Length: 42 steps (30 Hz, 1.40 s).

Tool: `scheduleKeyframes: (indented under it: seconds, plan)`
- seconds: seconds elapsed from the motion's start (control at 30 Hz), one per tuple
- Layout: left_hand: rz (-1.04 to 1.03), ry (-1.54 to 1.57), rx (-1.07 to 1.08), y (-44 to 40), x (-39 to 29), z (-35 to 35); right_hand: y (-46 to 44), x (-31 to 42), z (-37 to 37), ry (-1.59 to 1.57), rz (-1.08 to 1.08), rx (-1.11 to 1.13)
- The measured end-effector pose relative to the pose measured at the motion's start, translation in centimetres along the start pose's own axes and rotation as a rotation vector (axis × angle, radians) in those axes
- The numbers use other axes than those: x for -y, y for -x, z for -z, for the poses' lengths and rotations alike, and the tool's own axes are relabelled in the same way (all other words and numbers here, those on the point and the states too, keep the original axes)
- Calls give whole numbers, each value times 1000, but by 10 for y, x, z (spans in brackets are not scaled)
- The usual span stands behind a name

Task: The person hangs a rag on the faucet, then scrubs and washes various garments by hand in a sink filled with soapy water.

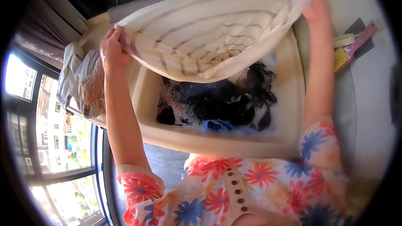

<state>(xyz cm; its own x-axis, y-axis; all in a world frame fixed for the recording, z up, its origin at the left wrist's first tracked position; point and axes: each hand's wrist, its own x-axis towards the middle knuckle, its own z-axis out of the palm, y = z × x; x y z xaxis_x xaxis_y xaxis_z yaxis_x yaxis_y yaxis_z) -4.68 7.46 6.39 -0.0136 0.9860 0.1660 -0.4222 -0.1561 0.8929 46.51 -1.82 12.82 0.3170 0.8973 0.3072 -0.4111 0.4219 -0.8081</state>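
Note:
A cream knit garment with thin brown stripes [217,21] is stretched wide above the sink, sagging in the middle. My left hand [114,50] grips its left edge, fingers closed on the cloth. At the upper right, my right hand [317,6] is closed on the opposite edge. Below the garment, dark wet clothes [226,106] lie in sudsy water, with a small blue cloth [217,125] among them near the front. The garment covers the back part of the sink [217,142].
A pink-handled brush with yellow bristles [349,52] lies on the right-hand ledge. Grey and beige clothes [86,79] are draped at the left, beside a window [63,134]. Folded grey cloth [134,8] rests behind the sink.

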Motion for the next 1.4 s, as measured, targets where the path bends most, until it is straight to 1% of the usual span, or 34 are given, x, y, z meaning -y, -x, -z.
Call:
scheduleKeyframes:
  seconds: [0.03,0.07,0.1,0.13,0.17,0.2,0.23,0.27,0.3,0.37,0.47,0.57,0.67,0.77,0.83,0.9,0.97,1.07,1.17,1.27,1.37,1.4]
  plan:
    - [41,39,37,-1,11,1,-7,-5,10,35,-14,32]
    - [82,78,75,-1,22,2,27,-25,-63,220,86,-244]
    - [112,73,52,1,32,2,24,-41,-41,654,79,-193]
    - [143,68,27,5,44,0,28,-77,-37,915,119,-309]
    - [172,64,0,9,53,-3,37,-115,-20,1255,369,-162]
    - [191,50,6,13,60,-4,60,-155,-19,1277,379,-158]
    - [209,34,10,17,65,-4,93,-176,-32,1339,109,-7]
    - [234,12,-10,18,70,-5,114,-201,-35,1308,-61,311]
    - [233,6,-16,17,72,-4,139,-212,-52,1322,-125,445]
    - [232,-11,-20,16,75,-5,164,-262,-44,1337,15,686]
    - [209,-9,-17,15,61,-8,169,-289,-36,1519,-136,686]
    - [170,-42,-43,8,53,5,161,-289,-30,1727,-300,715]
    - [126,-27,-82,7,47,20,162,-277,-8,1895,-183,753]
    - [90,-8,-169,5,42,32,148,-237,-2,1803,-457,645]
    - [72,-34,-198,4,38,45,131,-222,28,1607,-413,448]
    - [54,-56,-219,1,35,54,116,-210,70,1345,-360,170]
    - [59,-53,-248,5,28,53,113,-170,64,1054,-454,-27]
    - [54,-57,-306,4,20,54,115,-146,62,531,-270,-401]
    - [3,-12,-354,3,10,52,108,-127,88,83,-182,-447]
    - [-74,74,-302,-10,1,62,106,-99,83,-202,-157,-562]
    - [-154,56,-318,-2,-23,33,110,-90,93,-254,-188,-465]
    - [-178,93,-318,-1,-30,26,111,-90,87,-247,-182,-492]
